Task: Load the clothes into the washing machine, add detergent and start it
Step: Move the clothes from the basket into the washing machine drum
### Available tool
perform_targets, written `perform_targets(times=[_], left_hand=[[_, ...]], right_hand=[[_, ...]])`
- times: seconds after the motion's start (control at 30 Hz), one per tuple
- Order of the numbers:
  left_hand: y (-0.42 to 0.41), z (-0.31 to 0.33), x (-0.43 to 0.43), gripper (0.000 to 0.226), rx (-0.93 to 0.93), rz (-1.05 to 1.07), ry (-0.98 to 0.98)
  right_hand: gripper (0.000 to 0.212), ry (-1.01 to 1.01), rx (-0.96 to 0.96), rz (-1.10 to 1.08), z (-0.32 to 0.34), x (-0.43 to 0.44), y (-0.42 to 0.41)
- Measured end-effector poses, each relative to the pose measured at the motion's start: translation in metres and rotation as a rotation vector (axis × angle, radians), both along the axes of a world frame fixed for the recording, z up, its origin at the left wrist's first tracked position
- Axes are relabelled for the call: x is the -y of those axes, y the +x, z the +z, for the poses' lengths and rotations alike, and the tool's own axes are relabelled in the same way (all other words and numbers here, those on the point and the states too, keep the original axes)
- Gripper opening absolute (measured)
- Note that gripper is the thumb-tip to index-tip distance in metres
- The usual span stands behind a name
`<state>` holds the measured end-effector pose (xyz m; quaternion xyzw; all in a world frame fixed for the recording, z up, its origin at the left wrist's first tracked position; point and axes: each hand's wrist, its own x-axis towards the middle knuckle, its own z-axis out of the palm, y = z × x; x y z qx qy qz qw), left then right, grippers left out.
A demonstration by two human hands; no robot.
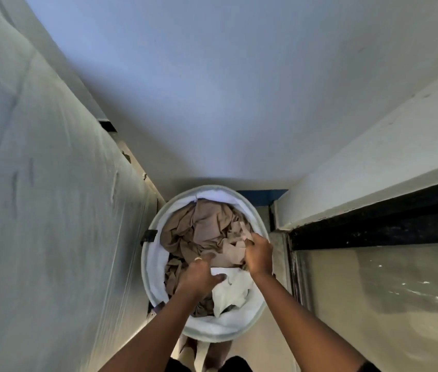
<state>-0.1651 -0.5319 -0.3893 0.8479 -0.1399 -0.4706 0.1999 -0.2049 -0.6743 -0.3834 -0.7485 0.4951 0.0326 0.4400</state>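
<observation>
Hands reach down: right hand (258,254) pinches beige cloth (201,226), left hand (199,276) curled.

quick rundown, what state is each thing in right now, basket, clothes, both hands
laundry basket: upright on the floor, open top, nearly full
beige clothes: crumpled, heaped inside the basket
white cloth: crumpled, in the near side of the basket
left hand: reaching into the basket, fingers curled on the beige clothes
right hand: closed on a fold of beige cloth by the basket's right rim
</observation>
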Motion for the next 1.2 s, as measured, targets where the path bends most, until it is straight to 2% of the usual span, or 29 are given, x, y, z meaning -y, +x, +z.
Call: perform_targets(times=[0.1, 0.13, 0.2, 0.27, 0.3, 0.33, 0.43, 0.5, 0.6, 0.67, 0.77, 0.8, 0.9, 0.93, 1.03, 1.1, 1.2], left_hand=[[-0.004, 0.049, 0.022, 0.088, 0.036, 0.029, -0.125], [-0.005, 0.069, 0.029, 0.084, 0.088, 0.044, -0.198], [-0.001, 0.107, 0.038, 0.062, 0.224, 0.173, -0.356], [0.011, 0.150, 0.041, 0.064, 0.290, 0.403, -0.452], [0.019, 0.171, 0.041, 0.067, 0.333, 0.439, -0.456], [0.029, 0.190, 0.040, 0.064, 0.403, 0.369, -0.428], [0.057, 0.244, 0.040, 0.031, 0.531, -0.005, -0.278], [0.064, 0.275, 0.036, 0.026, 0.561, -0.063, -0.265], [0.065, 0.307, 0.024, 0.022, 0.609, -0.042, -0.274], [0.064, 0.330, 0.020, 0.015, 0.658, -0.009, -0.323], [0.060, 0.377, 0.027, 0.008, 0.762, 0.052, -0.500], [0.059, 0.398, 0.033, 0.011, 0.785, 0.112, -0.597], [0.063, 0.476, 0.056, 0.024, 0.840, 0.452, -0.924], [0.064, 0.502, 0.061, 0.024, 0.850, 0.482, -1.004], [0.055, 0.549, 0.062, 0.021, 0.945, 0.257, -1.079], [0.047, 0.556, 0.055, 0.024, 1.010, 0.229, -1.109], [0.047, 0.568, 0.048, 0.025, 1.075, 0.365, -1.221]], right_hand=[[0.016, 0.072, 0.224, 0.047, 0.068, -0.006, 0.015], [0.014, 0.082, 0.298, 0.081, 0.095, -0.007, 0.020], [0.012, 0.039, 0.430, 0.195, 0.148, -0.008, 0.032], [0.012, -0.082, 0.501, 0.357, 0.199, -0.002, 0.040], [0.013, -0.145, 0.501, 0.438, 0.222, 0.001, 0.041], [0.014, -0.198, 0.499, 0.512, 0.244, 0.004, 0.041], [0.021, -0.195, 0.534, 0.573, 0.292, 0.010, 0.037], [0.024, -0.149, 0.546, 0.582, 0.320, 0.013, 0.036], [0.028, -0.162, 0.471, 0.631, 0.346, 0.023, 0.037], [0.038, -0.167, 0.335, 0.639, 0.348, 0.031, 0.035], [0.064, -0.086, 0.019, 0.746, 0.333, 0.033, 0.022], [0.071, -0.021, -0.016, 0.756, 0.327, 0.029, 0.015], [0.077, 0.160, 0.133, 0.664, 0.316, 0.010, 0.000], [0.077, 0.199, 0.207, 0.614, 0.315, 0.003, -0.002], [0.074, 0.195, 0.342, 0.450, 0.326, 0.000, 0.004], [0.072, 0.079, 0.293, 0.487, 0.337, 0.010, 0.011], [0.064, -0.086, 0.130, 0.572, 0.346, 0.025, 0.013]])
